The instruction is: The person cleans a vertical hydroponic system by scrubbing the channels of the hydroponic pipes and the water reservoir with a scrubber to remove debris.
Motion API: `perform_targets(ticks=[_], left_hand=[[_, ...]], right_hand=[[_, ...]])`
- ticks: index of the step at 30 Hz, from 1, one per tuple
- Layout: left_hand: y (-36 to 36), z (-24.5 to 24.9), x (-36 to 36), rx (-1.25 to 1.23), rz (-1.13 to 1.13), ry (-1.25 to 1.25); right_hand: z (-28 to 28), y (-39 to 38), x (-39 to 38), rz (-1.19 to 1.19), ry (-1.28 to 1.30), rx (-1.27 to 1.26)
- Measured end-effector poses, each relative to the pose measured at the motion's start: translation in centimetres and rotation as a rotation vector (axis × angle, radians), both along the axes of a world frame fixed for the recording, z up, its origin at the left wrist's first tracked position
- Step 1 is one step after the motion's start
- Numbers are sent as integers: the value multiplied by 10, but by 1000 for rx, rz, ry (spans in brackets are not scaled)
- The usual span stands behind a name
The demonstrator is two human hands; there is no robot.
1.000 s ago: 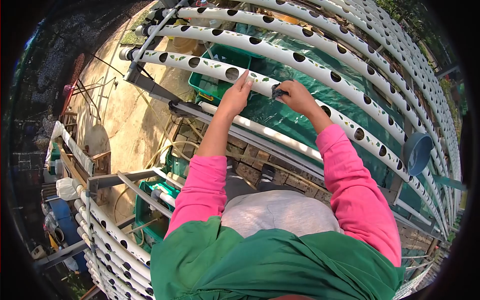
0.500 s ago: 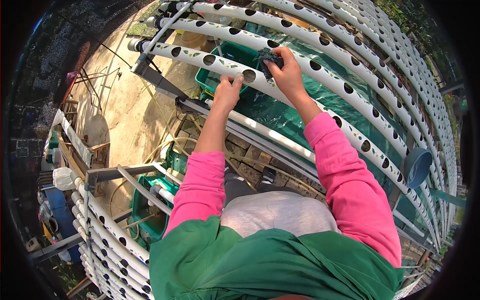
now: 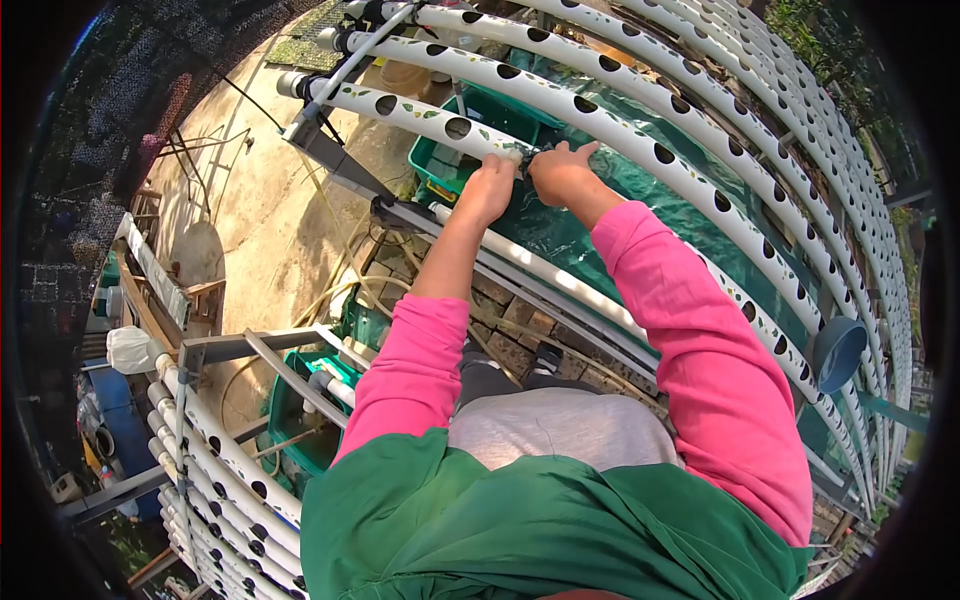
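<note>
The nearest white pipe point(image 3: 412, 113), with round holes cut along its top, runs across in front of me. My left hand point(image 3: 490, 187) grips its near side, the thumb and fingers close to a hole. Right beside it, my right hand point(image 3: 562, 172) is down at the same hole, closed on a dark crumpled scrubbing cloth point(image 3: 533, 156). Most of the cloth is hidden by the fingers and the hole. Green leaf-like marks dot the pipe around the holes.
More holed white pipes point(image 3: 690, 165) lie parallel beyond, over green water point(image 3: 640, 225). Under the near pipe sits a green tub point(image 3: 428, 160). A blue-grey bowl point(image 3: 840, 355) rests on the pipes at right. Behind left stand another pipe rack point(image 3: 225, 450) and a green bin point(image 3: 290, 405).
My right hand has moved down and left from above the pipe, bringing the dark cloth to the hole. My left hand has shifted slightly right in the view, still at the pipe.
</note>
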State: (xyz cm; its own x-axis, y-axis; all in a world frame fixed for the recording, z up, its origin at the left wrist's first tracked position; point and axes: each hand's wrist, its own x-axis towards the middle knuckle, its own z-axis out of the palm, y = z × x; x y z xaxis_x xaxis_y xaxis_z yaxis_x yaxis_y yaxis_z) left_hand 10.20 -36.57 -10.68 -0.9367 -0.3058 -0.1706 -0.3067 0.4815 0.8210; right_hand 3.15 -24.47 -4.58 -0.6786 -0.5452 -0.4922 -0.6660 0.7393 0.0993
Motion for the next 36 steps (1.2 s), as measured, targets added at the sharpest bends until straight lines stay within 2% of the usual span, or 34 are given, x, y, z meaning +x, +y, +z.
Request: perform_targets(ticks=[1,2,5,7,10,13,18,21,23,24,26,27,29,30,32,34,36], left_hand=[[-1,-1,-3,105,84,-70],[-2,-3,-2,107,81,-70],[2,19,5,57,-55,-31],[4,25,6,217,50,-132],[1,22,5,237,36,-141],[2,28,6,248,24,-151],[4,32,6,209,21,-159],[2,23,3,164,4,-157],[0,20,3,139,-6,-143],[1,21,3,150,-6,-148],[1,23,4,164,-3,-157],[0,25,5,173,-1,-165],[-2,29,8,182,4,-171],[-3,30,10,198,8,-190],[-4,37,15,217,12,-213],[-4,48,17,253,-13,-215],[-3,45,16,244,-24,-200]], right_hand=[[4,-2,-2,-3,-66,29],[1,-4,-3,-6,-66,30],[-5,-8,-4,-35,8,20],[-1,-9,-2,-74,-6,23],[-6,6,11,-66,57,-94],[-1,8,4,-61,-64,-91],[-8,-7,3,-44,49,-39],[-23,12,-7,-35,27,-172],[-39,32,-28,169,-125,-570],[-40,37,-29,173,-126,-566],[-46,46,-24,128,-112,-972],[-44,47,-22,130,-115,-971],[-40,47,-21,-211,-296,-1106],[-32,47,-18,-209,-298,-1106],[-15,46,-11,-377,-320,-1355],[-14,44,-11,-390,-266,-1419],[-15,43,-7,-16,132,-1201]])
